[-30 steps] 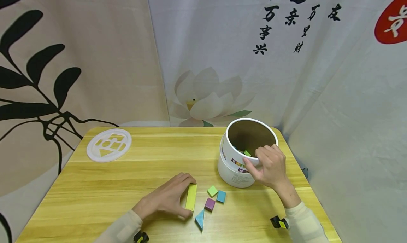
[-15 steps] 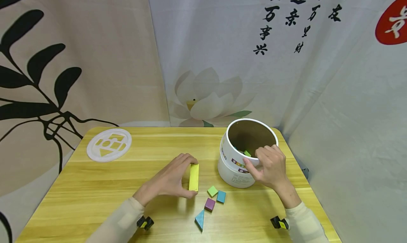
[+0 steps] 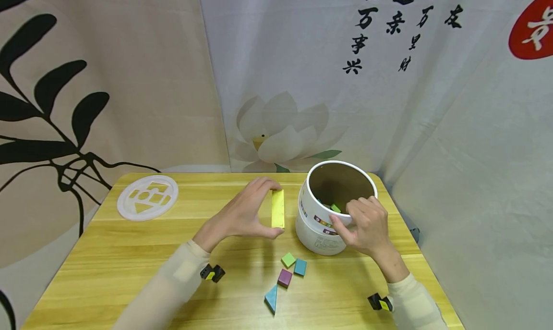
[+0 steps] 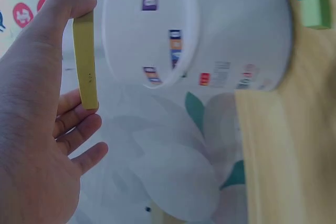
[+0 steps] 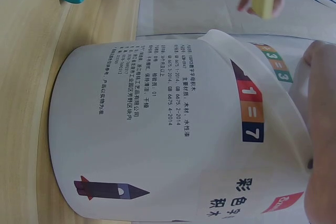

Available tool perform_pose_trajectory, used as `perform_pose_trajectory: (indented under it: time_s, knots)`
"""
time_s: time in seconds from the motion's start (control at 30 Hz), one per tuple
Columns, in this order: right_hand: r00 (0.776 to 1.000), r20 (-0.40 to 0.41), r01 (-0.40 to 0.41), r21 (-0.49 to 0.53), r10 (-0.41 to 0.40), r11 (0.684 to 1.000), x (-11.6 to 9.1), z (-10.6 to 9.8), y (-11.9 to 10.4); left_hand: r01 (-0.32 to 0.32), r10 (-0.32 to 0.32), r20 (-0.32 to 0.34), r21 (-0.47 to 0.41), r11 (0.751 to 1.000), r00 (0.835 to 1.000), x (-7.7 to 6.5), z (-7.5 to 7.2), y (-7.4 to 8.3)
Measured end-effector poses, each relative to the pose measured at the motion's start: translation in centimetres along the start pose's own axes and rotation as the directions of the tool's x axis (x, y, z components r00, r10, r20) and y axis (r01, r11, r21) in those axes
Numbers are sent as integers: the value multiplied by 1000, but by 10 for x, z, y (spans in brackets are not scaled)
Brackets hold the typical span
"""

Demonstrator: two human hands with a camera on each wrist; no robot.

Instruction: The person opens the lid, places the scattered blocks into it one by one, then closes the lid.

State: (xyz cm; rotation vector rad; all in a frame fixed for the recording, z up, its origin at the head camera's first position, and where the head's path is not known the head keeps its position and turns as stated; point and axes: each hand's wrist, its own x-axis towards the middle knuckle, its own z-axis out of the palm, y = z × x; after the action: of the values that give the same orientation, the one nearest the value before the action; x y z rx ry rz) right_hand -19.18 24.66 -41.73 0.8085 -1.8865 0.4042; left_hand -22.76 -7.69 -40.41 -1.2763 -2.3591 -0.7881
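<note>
My left hand (image 3: 246,212) pinches a long yellow block (image 3: 278,209) by its two ends, between thumb and fingertips. In the left wrist view the yellow block (image 4: 85,61) hangs in the air beside the white bucket (image 4: 239,35), apart from it. On the right of the table stands that bucket (image 3: 321,236), its top uncovered. My right hand (image 3: 367,224) grips the bucket's near right rim, thumb outside and fingers over the edge. A green block (image 3: 335,208) shows inside the bucket; the rest of its contents is mostly hidden.
In front of the bucket lie a green block (image 3: 288,259), a blue block (image 3: 300,267), a purple block (image 3: 284,277) and a blue triangular block (image 3: 271,299). A white stencil-like disc (image 3: 147,198) with cut-out shapes lies at the table's far left. A printed curtain hangs behind.
My left hand has lifted the yellow block from the table, carrying it away from me and slightly right, close to the bucket. My right hand and the loose blocks have stayed put.
</note>
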Motion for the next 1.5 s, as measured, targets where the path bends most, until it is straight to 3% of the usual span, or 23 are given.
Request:
perform_pose_trajectory:
  time_s: [0.37,0.8,0.93,1.17,1.33,1.5]
  knots:
    - [1000,14,-1,-3,1,1000,-6,3,4,-20,20,-6,5,1000,1000,61,-8,4]
    - [1000,17,14,0,-14,1000,1,1,1,3,-4,109,17,1000,994,121,13,17]
    - [1000,12,15,-1,-15,1000,1,1,1,22,-26,169,26,999,985,131,24,19]
    - [1000,0,18,0,-18,1000,0,1,0,33,-55,290,81,996,955,139,36,25]
    - [1000,-2,17,-1,-17,1000,0,1,0,17,-49,309,105,994,950,141,39,28]
    - [1000,-3,20,-6,-20,1000,0,1,1,29,-53,292,84,996,955,138,38,27]
